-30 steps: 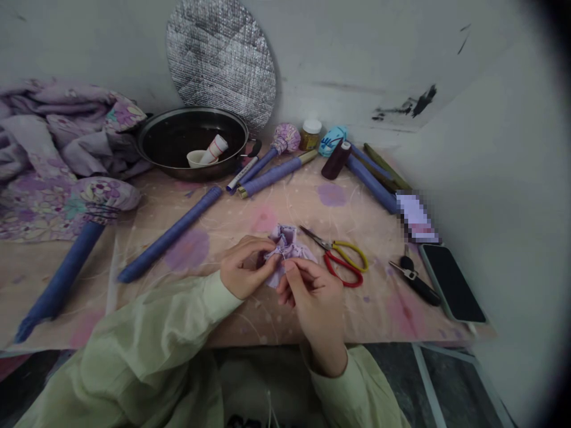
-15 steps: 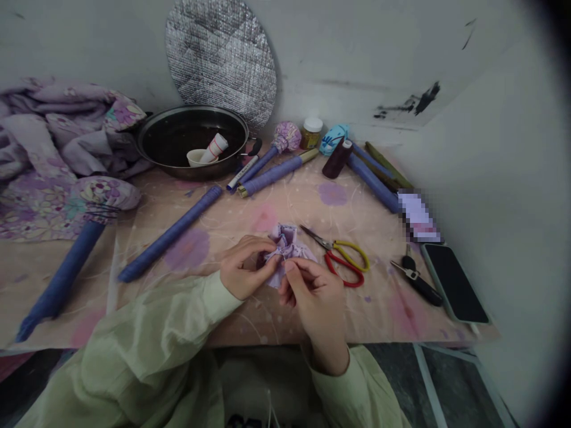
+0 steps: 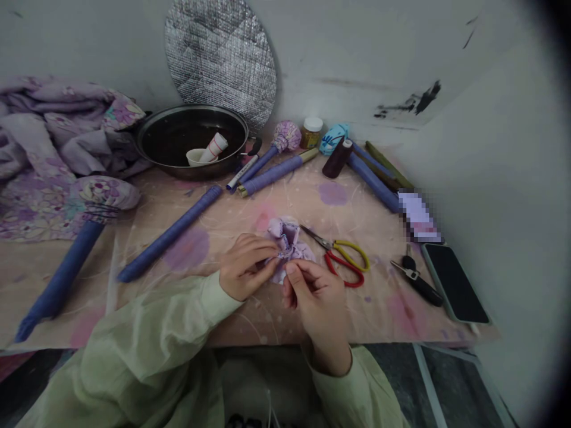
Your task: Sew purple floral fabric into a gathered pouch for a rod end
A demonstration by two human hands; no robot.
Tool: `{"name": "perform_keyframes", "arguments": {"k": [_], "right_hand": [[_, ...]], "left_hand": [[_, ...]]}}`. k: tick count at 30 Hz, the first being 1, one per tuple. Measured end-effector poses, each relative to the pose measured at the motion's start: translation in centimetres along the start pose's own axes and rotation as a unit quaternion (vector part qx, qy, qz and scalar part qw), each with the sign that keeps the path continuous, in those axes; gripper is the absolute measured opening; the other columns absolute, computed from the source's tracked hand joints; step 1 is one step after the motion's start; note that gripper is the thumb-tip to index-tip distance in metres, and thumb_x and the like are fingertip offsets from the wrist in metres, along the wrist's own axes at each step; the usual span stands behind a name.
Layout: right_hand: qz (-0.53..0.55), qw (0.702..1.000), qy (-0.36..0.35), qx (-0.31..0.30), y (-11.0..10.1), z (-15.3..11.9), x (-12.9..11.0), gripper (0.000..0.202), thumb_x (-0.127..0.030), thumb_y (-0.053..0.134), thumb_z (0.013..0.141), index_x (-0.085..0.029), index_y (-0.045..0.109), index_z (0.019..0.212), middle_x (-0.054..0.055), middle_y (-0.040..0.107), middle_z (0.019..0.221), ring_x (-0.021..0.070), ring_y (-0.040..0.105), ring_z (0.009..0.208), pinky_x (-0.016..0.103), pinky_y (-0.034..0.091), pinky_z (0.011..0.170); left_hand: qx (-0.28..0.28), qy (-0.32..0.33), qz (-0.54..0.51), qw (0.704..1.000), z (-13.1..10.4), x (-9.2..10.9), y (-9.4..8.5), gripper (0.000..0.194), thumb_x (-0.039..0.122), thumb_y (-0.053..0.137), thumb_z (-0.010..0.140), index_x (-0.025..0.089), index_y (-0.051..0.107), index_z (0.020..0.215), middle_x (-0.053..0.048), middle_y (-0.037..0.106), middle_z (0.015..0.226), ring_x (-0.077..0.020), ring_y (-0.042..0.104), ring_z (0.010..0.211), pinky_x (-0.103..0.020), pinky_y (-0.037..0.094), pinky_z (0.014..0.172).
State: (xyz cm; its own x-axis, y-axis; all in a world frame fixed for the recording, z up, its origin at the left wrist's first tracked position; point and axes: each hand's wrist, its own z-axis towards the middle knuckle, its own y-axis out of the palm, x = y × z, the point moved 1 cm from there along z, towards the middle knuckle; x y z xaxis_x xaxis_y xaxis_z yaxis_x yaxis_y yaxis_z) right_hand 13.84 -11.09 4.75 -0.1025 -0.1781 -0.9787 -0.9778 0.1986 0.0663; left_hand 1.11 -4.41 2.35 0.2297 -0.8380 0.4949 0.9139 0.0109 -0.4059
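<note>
A small gathered piece of lilac cloth point(image 3: 289, 233), bunched with an open fold at its top, sits just above the table in front of me. My left hand point(image 3: 245, 264) pinches its left side between thumb and fingers. On the near right side of the cloth, my right hand point(image 3: 314, 291) has thumb and forefinger pressed together; whatever is between those tips is too small to make out. Scissors point(image 3: 341, 255) with one yellow and one red handle lie right beside the cloth, blades pointing up and left.
Blue-wrapped sticks point(image 3: 172, 235) lie about the flowered tablecloth point(image 3: 241, 214). Behind are a black pan point(image 3: 191, 172) holding a cup, a jar point(image 3: 311, 134) and a dark thread spool point(image 3: 338, 159). Keys point(image 3: 417, 279) and a phone point(image 3: 455, 284) lie right; floral fabric point(image 3: 35, 178) heaps left.
The top of the lilac cloth has shifted and opened out slightly toward the left. Both hands stay in nearly the same place, with the right fingertips moved a little.
</note>
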Motion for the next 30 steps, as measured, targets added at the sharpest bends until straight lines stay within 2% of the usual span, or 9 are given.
{"name": "perform_keyframes", "arguments": {"k": [16,30], "right_hand": [[-0.102,0.993,-0.055,0.003,-0.53,0.14,0.23,0.029,-0.033,0.05,0.083,-0.017,0.052,0.059,-0.004,0.045,0.049,0.0072,0.043,0.045,0.02,0.034,0.044],[-0.109,0.992,-0.059,0.026,-0.43,0.02,0.62,0.028,-0.034,0.051,0.083,-0.017,0.054,0.061,-0.004,0.045,0.049,0.0075,0.042,0.045,0.02,0.034,0.045]], "left_hand": [[-0.033,0.068,0.054,0.996,-0.2,0.16,-0.75,0.017,0.01,0.059,0.076,0.017,0.058,0.092,-0.007,0.069,0.086,-0.0177,0.065,0.079,-0.033,0.049,0.07],[-0.052,0.071,0.069,0.994,-0.44,0.35,-0.95,0.016,0.011,0.056,0.079,0.017,0.058,0.093,-0.007,0.069,0.09,-0.018,0.065,0.083,-0.034,0.048,0.074]]}}
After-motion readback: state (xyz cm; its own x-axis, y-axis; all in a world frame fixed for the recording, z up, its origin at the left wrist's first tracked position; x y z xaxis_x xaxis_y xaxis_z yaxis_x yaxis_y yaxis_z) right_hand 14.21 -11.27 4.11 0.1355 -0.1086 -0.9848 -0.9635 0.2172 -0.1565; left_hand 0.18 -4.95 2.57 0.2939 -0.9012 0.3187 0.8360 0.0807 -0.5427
